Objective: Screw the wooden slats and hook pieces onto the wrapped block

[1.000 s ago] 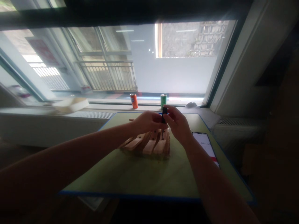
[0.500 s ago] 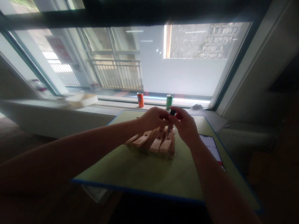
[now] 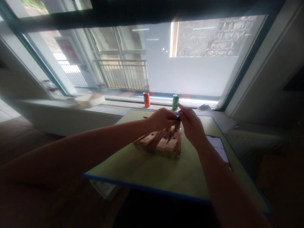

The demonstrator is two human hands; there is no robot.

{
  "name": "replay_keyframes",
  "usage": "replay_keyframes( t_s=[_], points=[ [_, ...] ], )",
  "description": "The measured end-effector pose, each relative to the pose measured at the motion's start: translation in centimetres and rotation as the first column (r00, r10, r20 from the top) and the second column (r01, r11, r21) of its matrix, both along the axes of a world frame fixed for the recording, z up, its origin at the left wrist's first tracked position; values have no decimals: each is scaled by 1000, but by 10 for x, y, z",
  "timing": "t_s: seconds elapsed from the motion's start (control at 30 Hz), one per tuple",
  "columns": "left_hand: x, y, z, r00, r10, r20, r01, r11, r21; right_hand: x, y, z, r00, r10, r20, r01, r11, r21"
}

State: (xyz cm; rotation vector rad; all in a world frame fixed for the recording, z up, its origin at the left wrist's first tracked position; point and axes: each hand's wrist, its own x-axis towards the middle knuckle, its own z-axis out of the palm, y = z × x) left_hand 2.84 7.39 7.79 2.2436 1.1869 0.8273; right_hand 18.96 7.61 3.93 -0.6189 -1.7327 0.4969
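Note:
A screwdriver [image 3: 179, 119] with a dark handle stands tilted, its thin shaft reaching down to a light wooden bar. My right hand [image 3: 193, 126] closes round the handle from the right, index finger stretched forward. From the left, my left hand [image 3: 163, 119] pinches at the tool's lower handle; its fingertips are partly hidden. Below both hands lies a wooden piece with several bars [image 3: 162, 144], much like a small xylophone, with dark round screws or holes in the bars. My left forearm and hand hide its far left part.
The green table [image 3: 147, 172] has a blue edge. A phone [image 3: 218, 148] lies right of my right forearm. On the sill stand an orange can [image 3: 146, 100], a green can [image 3: 175, 102] and a pale open box [image 3: 90, 100]. White paper or cloth [image 3: 215, 117] lies behind the table's right corner.
The view has shifted slightly, so everything sits a little further right. My right hand has turned on the screwdriver handle, covering more of it, and its index finger now points forward.

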Motion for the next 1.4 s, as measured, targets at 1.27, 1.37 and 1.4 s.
replay_keyframes(
  t_s=[1.27, 1.37, 1.4],
  points=[
    [-5, -92, -90, 910, 350, -222, -52, 629, 776, -35, 2, 3, 830, 191, -524, -390, 871, -299],
    [-2, -90, -92, 908, 383, -172, -73, 547, 834, -37, 2, 3, 825, 189, -532, -388, 875, -290],
    [-2, -89, -92, 907, 386, -166, -73, 535, 842, -37, 2, 3, 822, 189, -538, -387, 878, -282]
  ],
)
